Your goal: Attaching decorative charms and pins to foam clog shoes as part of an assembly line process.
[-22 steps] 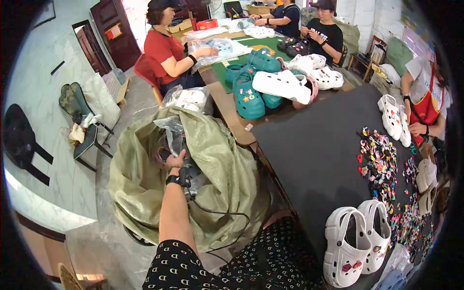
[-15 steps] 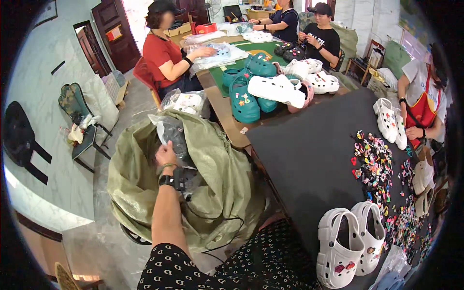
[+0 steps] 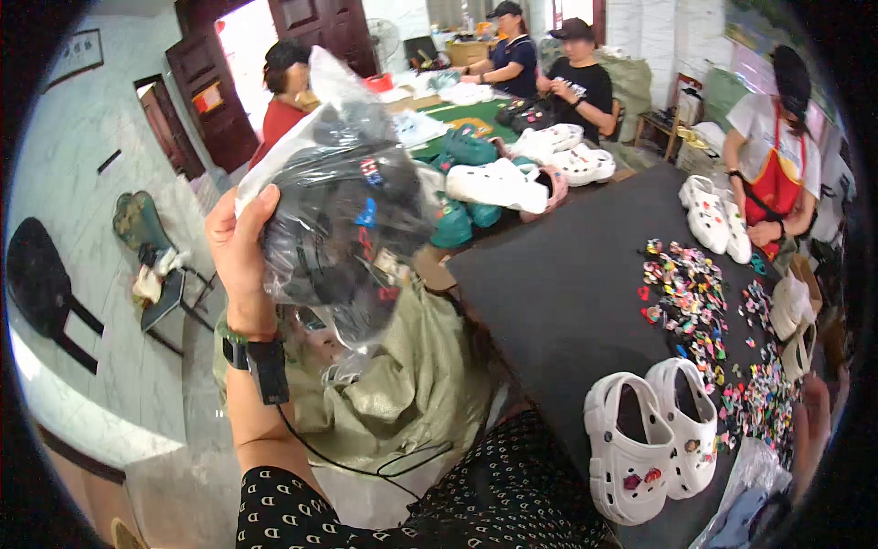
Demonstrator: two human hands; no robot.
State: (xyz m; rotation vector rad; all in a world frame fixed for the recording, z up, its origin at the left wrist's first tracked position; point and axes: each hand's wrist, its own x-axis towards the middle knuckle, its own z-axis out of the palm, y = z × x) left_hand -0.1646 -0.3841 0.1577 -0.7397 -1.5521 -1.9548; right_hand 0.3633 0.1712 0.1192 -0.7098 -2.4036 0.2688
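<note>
My left hand (image 3: 245,252) is closed on the edge of a clear plastic bag (image 3: 315,137), raised in front of me at the left. Inside the bag are black clogs (image 3: 334,220) with small blue, red and white charms, partly veiled by the shiny film. Below it stands the large olive-green woven sack (image 3: 402,366), its mouth partly hidden by the bag. At the far right rim, what looks like my right hand (image 3: 812,416) shows blurred beside the heap of charms; its fingers are too smeared to read. A pair of white clogs (image 3: 631,448) with charms stands at the near table edge.
Colourful charms (image 3: 690,293) cover the right of the black table (image 3: 558,274). Teal clogs (image 3: 471,151) and white clogs (image 3: 498,186) are piled beyond. Another plastic bag (image 3: 750,494) lies near right. Several people sit or stand around the tables. A chair (image 3: 165,284) stands left.
My left hand has come up out of the sack with the bagged black clogs and now holds them high in front of me. A blurred hand has appeared at the right rim.
</note>
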